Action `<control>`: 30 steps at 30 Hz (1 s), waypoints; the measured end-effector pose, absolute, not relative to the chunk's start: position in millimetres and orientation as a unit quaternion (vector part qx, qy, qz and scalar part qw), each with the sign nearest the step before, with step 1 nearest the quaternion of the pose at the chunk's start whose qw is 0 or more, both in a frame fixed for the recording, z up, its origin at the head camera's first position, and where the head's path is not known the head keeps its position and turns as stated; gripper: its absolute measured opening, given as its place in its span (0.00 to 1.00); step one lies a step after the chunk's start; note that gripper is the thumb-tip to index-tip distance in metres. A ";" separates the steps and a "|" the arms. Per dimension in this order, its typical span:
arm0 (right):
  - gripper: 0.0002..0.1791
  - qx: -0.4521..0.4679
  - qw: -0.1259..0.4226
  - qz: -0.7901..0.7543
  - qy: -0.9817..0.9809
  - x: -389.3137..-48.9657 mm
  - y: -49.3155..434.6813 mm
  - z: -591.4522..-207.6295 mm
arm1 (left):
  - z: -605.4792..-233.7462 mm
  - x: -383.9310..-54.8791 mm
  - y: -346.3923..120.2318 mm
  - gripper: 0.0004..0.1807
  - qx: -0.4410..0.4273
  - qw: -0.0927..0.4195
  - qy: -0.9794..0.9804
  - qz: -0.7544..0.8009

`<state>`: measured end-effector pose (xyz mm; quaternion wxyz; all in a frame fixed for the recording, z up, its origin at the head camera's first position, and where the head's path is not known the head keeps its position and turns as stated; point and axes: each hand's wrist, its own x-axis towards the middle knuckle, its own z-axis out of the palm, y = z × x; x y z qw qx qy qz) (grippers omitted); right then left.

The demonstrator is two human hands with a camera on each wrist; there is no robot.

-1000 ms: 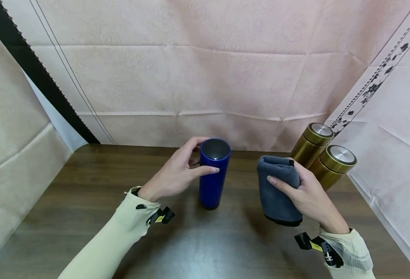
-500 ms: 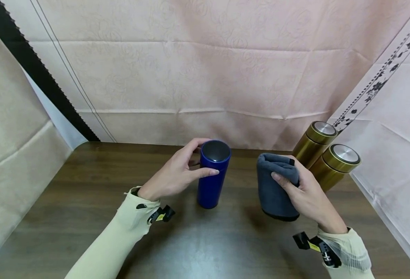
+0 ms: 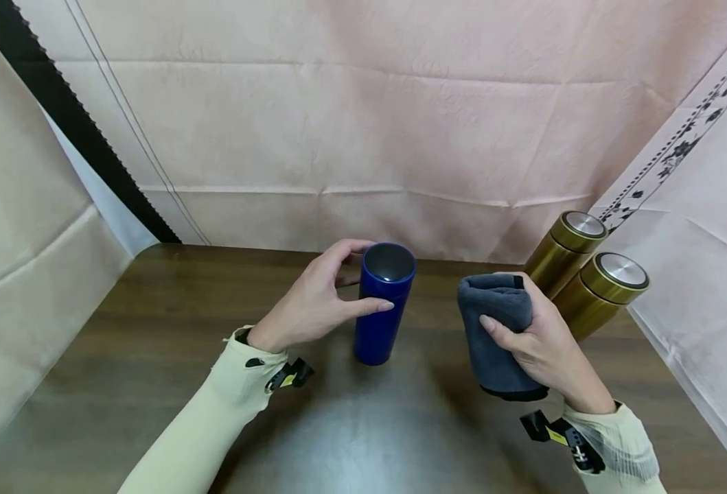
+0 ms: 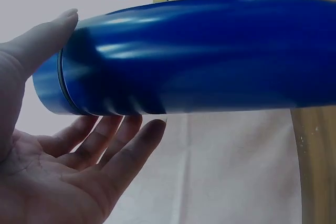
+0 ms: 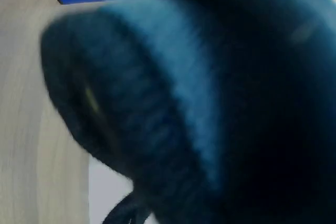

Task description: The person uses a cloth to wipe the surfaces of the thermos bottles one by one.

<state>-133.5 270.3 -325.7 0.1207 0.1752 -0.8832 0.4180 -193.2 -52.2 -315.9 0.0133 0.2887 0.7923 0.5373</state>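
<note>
Two hands showed in the head view, each busy with something of its own. We saw the left hand (image 3: 316,302) gripping the upper part of a blue flask (image 3: 380,319), which stood upright near the middle of the wooden table (image 3: 369,429), its thumb (image 3: 372,307) across the front. From the left wrist we could follow its fingers (image 4: 134,153) along the far side, mostly hidden from the head camera, and pick out a dark seam (image 4: 63,80) near the flask's top. The right hand (image 3: 542,339) gripped a folded grey cloth (image 3: 493,353) to the right of the blue flask, well apart from it. Only from the head did we get both gold flasks (image 3: 598,295), beyond that hand; the left wrist gave us one. From the right wrist we had mainly blurred cloth, with a piece of blue flask at the top edge.
</note>
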 end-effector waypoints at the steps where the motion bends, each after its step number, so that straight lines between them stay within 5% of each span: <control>1: 0.24 0.175 0.122 0.416 -0.884 -133.4 270.2 -325.0 | -315.0 -193.3 -51.9 0.39 0.289 0.008 0.792 0.537; 12: 0.25 0.247 0.188 0.360 -0.880 -132.2 262.9 -306.2 | -319.2 -195.8 -44.8 0.37 0.279 0.000 0.770 0.574; 30: 0.26 0.397 0.247 0.106 -0.878 -149.7 221.7 -223.2 | -319.7 -194.0 -49.5 0.34 0.272 -0.013 0.788 0.552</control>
